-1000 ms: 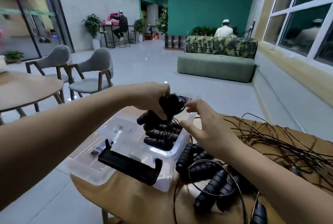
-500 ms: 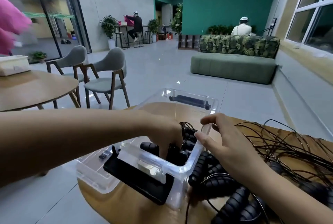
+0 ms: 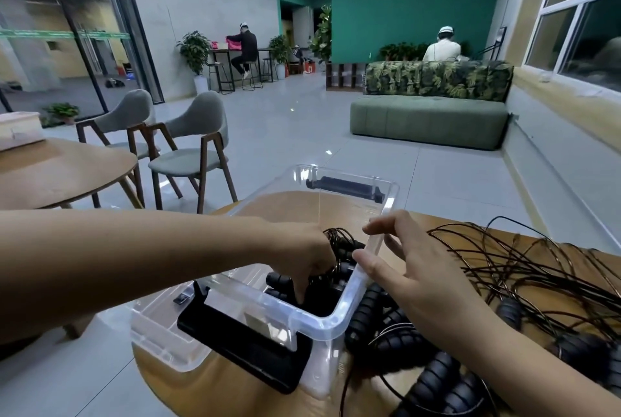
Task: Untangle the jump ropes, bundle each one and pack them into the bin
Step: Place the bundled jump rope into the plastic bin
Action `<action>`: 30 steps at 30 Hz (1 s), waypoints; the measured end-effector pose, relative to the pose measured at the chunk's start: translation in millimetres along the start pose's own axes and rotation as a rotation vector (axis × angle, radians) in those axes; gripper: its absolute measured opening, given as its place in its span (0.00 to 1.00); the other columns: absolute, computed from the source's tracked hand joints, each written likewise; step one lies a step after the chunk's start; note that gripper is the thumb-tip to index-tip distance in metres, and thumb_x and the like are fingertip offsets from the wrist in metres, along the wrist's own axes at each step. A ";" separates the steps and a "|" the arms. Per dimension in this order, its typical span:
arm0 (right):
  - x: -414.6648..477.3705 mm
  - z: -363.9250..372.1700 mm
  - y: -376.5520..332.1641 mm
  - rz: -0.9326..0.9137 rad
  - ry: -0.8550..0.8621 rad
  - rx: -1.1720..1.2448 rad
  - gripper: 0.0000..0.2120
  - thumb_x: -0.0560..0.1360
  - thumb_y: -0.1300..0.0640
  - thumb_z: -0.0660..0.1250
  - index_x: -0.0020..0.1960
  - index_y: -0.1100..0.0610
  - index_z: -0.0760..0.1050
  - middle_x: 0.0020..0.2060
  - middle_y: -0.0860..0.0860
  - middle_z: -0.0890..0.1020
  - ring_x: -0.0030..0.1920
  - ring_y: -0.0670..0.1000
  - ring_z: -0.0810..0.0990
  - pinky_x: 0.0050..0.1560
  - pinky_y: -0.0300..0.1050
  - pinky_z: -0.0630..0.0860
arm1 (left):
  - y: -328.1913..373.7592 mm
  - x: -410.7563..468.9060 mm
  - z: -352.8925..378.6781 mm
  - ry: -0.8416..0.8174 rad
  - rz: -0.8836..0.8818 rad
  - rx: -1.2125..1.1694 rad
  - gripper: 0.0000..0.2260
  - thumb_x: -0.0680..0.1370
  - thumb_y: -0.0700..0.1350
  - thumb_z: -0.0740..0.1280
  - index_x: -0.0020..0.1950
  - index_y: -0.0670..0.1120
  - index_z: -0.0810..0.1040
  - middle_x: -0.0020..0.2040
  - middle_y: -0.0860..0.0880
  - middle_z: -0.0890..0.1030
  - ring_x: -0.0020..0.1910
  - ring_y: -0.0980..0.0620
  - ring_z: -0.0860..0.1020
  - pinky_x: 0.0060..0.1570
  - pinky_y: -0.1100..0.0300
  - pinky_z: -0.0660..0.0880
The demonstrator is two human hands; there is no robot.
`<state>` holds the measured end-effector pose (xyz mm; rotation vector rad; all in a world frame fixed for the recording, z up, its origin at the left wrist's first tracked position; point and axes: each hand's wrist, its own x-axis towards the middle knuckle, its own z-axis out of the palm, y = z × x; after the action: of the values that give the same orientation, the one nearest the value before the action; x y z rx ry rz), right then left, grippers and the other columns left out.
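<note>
My left hand (image 3: 307,263) is reaching onto a rope bundle (image 3: 344,245) inside the bin (image 3: 336,314); I cannot tell its fingers' grip. My right hand (image 3: 415,277) is resting slack fingers on the rim.

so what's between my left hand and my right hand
In the head view, the bundled black jump rope and the right wall of the clear plastic bin; the left hand holds the bundle, the right hand touches the rim.

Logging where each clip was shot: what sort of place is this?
Probably an office lounge or shared workspace: a green sofa, bar stools, and grey chairs by round wooden tables.
</note>
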<state>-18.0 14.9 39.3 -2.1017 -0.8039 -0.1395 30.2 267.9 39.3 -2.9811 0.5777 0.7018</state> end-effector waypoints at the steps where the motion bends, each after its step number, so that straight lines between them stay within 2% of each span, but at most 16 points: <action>1: 0.0 0.3 0.0 0.000 0.001 0.010 0.17 0.78 0.33 0.66 0.63 0.37 0.70 0.61 0.30 0.76 0.60 0.33 0.75 0.67 0.48 0.77 | 0.6 -1.3 -0.4 0.036 0.035 0.050 0.19 0.65 0.49 0.86 0.40 0.46 0.78 0.38 0.48 0.81 0.35 0.54 0.72 0.31 0.64 0.66; 4: -0.8 -0.1 0.4 -0.003 0.003 0.024 0.16 0.78 0.34 0.66 0.63 0.36 0.70 0.61 0.30 0.76 0.61 0.32 0.75 0.67 0.49 0.78 | -2.0 -1.2 0.6 0.066 -0.003 0.190 0.19 0.65 0.52 0.85 0.43 0.45 0.80 0.41 0.48 0.82 0.39 0.52 0.74 0.32 0.58 0.66; 6: -0.6 -0.6 0.9 -0.010 0.004 0.025 0.16 0.79 0.34 0.66 0.63 0.37 0.71 0.61 0.31 0.77 0.61 0.34 0.76 0.67 0.49 0.78 | -0.5 -3.0 -4.6 0.059 0.011 0.192 0.18 0.66 0.53 0.85 0.45 0.48 0.81 0.47 0.49 0.81 0.45 0.49 0.78 0.37 0.56 0.74; 8: -1.0 -1.4 1.8 -0.017 0.004 0.031 0.17 0.78 0.32 0.65 0.63 0.37 0.71 0.63 0.32 0.77 0.65 0.38 0.76 0.69 0.50 0.78 | -2.6 -9.6 -8.8 0.067 -0.002 0.147 0.17 0.67 0.54 0.84 0.49 0.50 0.82 0.52 0.50 0.79 0.49 0.49 0.78 0.42 0.55 0.77; 12: -4.4 -1.2 3.3 -0.039 0.008 0.031 0.17 0.79 0.31 0.64 0.64 0.36 0.71 0.66 0.33 0.77 0.69 0.40 0.76 0.71 0.49 0.77 | -11.1 -23.0 -10.5 0.040 -0.026 0.078 0.18 0.67 0.56 0.84 0.51 0.54 0.82 0.52 0.51 0.81 0.51 0.50 0.79 0.48 0.50 0.81; 13: -5.4 -1.0 4.1 -0.044 0.016 0.034 0.16 0.79 0.32 0.64 0.64 0.36 0.71 0.66 0.32 0.77 0.70 0.39 0.75 0.71 0.49 0.77 | -11.0 -26.5 -12.3 0.045 -0.030 0.070 0.18 0.68 0.56 0.84 0.52 0.54 0.82 0.53 0.52 0.81 0.51 0.51 0.79 0.47 0.52 0.80; 15: -7.1 -1.1 5.9 -0.044 0.026 0.049 0.14 0.80 0.34 0.63 0.64 0.35 0.71 0.66 0.30 0.76 0.70 0.37 0.75 0.71 0.48 0.77 | -11.4 -31.6 -16.0 0.071 -0.048 0.048 0.19 0.68 0.56 0.84 0.53 0.52 0.81 0.53 0.53 0.81 0.49 0.52 0.78 0.44 0.57 0.76; 18: -9.4 -2.7 4.8 -0.045 0.026 0.061 0.14 0.81 0.35 0.63 0.65 0.35 0.72 0.66 0.30 0.76 0.69 0.37 0.75 0.71 0.49 0.77 | -9.0 -37.7 -18.0 0.058 -0.063 -0.004 0.20 0.67 0.57 0.84 0.51 0.53 0.80 0.48 0.57 0.82 0.46 0.54 0.79 0.46 0.54 0.78; 21: -11.8 -3.7 3.5 -0.059 0.012 0.024 0.15 0.81 0.35 0.63 0.66 0.36 0.71 0.66 0.31 0.77 0.69 0.37 0.76 0.71 0.49 0.77 | -7.3 -38.8 -8.8 0.025 -0.052 -0.019 0.15 0.69 0.53 0.83 0.50 0.53 0.81 0.44 0.59 0.82 0.43 0.57 0.79 0.44 0.57 0.77; 24: -13.1 -4.7 3.0 -0.056 -0.023 -0.015 0.17 0.81 0.33 0.60 0.67 0.35 0.70 0.69 0.30 0.75 0.70 0.37 0.74 0.71 0.49 0.75 | -5.0 -37.5 3.4 -0.034 -0.016 -0.049 0.09 0.74 0.45 0.78 0.52 0.52 0.85 0.45 0.59 0.84 0.40 0.60 0.78 0.41 0.61 0.75; 26: -12.1 -5.9 2.3 -0.054 -0.043 -0.052 0.17 0.81 0.32 0.59 0.68 0.35 0.70 0.71 0.31 0.74 0.71 0.35 0.72 0.71 0.45 0.73 | -4.7 -37.1 7.2 -0.106 -0.026 -0.088 0.07 0.77 0.44 0.75 0.54 0.52 0.86 0.46 0.58 0.85 0.41 0.59 0.80 0.45 0.58 0.78; 28: -11.0 -6.9 0.5 -0.042 -0.065 -0.084 0.18 0.81 0.32 0.58 0.68 0.35 0.69 0.73 0.30 0.73 0.71 0.33 0.70 0.67 0.36 0.70 | -7.6 -37.3 5.9 -0.145 -0.050 -0.169 0.06 0.79 0.47 0.74 0.55 0.51 0.86 0.44 0.59 0.85 0.41 0.60 0.82 0.46 0.58 0.81; 30: -10.8 -7.1 -0.4 -0.033 -0.082 -0.093 0.18 0.80 0.32 0.57 0.68 0.34 0.68 0.73 0.30 0.71 0.71 0.33 0.69 0.63 0.30 0.66 | -10.2 -37.7 3.9 -0.151 -0.049 -0.210 0.09 0.78 0.51 0.75 0.58 0.54 0.85 0.48 0.59 0.86 0.49 0.54 0.85 0.54 0.52 0.83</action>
<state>-25.4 4.3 40.0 -2.1945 -0.8963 -0.1113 0.9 291.0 51.7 -3.0796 0.4470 1.0330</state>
